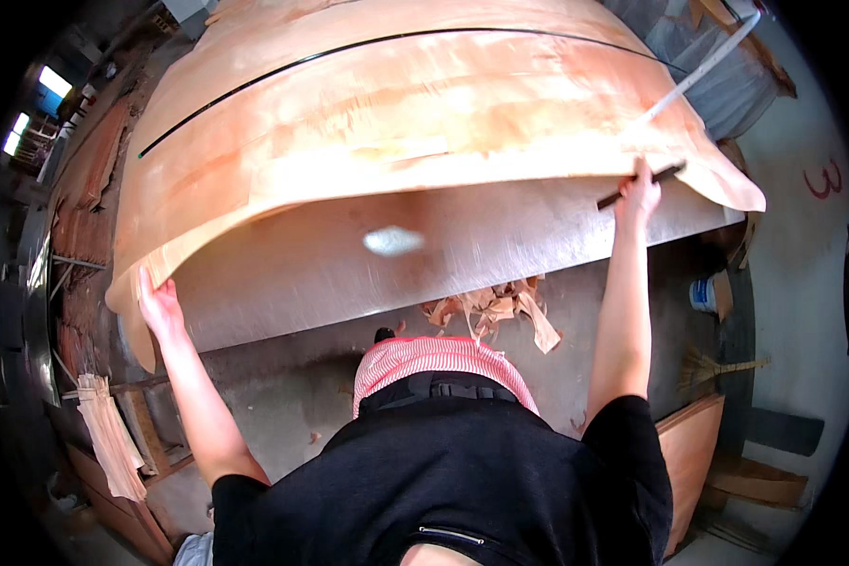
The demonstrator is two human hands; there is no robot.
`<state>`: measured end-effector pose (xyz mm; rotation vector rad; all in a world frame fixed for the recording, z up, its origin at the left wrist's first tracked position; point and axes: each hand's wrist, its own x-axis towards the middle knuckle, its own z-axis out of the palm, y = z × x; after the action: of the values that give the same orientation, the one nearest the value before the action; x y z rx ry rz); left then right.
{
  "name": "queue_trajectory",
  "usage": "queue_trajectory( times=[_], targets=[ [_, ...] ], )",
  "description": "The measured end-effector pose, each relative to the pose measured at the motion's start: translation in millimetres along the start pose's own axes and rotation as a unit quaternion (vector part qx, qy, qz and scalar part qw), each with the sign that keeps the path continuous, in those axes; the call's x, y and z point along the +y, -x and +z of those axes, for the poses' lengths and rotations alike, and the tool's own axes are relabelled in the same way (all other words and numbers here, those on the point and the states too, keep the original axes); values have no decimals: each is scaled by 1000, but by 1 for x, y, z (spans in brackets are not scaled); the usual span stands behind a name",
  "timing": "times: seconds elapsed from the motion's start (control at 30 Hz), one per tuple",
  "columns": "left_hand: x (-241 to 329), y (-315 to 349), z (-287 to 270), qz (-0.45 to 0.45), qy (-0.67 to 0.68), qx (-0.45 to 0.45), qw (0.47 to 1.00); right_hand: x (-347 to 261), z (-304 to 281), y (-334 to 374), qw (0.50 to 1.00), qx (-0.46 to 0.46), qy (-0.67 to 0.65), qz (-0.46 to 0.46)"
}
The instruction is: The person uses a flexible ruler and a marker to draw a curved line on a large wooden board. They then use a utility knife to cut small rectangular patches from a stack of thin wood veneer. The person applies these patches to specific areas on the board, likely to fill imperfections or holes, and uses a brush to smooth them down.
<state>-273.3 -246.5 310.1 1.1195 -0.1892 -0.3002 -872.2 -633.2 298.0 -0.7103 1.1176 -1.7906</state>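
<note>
A large, thin wood veneer sheet [415,113] spreads over a metal-topped table [500,250], its near edge lifted and curving up off the metal. At the left corner, my left hand [162,307] grips that edge, thumb and fingers closed on it. Farther right, my right hand [640,196] is closed around a dark, narrow tool [671,173] whose exact kind I cannot make out. The same hand is up against the raised edge of the sheet; its fingertips are partly hidden there. To its right, the corner of the sheet droops past the table.
A long black strip [368,44] crosses the sheet, and a pale pole [703,71] slants over its far right. Veneer scraps [500,304] lie below the table's front edge. A bucket [703,294] and a broom [717,366] are at right; veneer strips [109,434] hang at left.
</note>
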Motion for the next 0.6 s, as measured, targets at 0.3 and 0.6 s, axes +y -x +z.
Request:
queue_trajectory(
  times=[0.3, 0.6],
  targets=[
    [-96, 91, -93, -200, -118, 120, 965, 85, -102, 47, 977, 40, 165, 132],
    [-153, 55, -87, -263, -201, 86, 940, 160, -86, 5, 953, 59, 254, 154]
  ],
)
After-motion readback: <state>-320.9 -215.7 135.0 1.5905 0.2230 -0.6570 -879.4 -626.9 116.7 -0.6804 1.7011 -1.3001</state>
